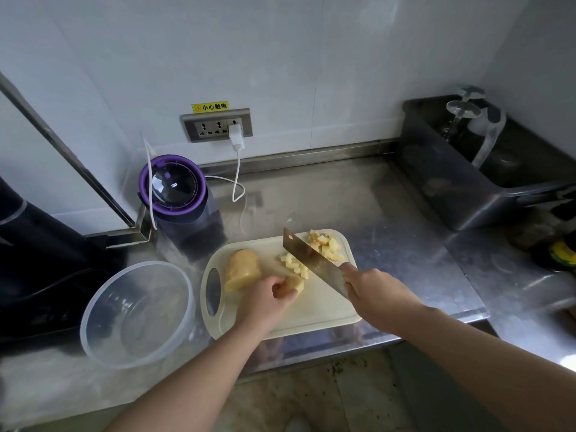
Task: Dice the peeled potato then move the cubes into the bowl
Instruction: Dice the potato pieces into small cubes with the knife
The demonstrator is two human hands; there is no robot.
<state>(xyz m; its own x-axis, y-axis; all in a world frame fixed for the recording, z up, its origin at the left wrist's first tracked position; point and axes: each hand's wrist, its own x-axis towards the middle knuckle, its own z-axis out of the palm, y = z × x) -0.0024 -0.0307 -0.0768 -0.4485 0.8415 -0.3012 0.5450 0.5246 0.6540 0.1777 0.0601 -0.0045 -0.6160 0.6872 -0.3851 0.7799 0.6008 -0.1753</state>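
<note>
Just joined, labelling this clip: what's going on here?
A person is dicing a peeled potato on a cutting board. The right grip holds a cleaver, blade angled over the board. The left grip holds a small potato piece. Two heaps of cubes lie by the blade. A large uncut chunk lies to the left, and the clear bowl beside the board is empty.
</note>
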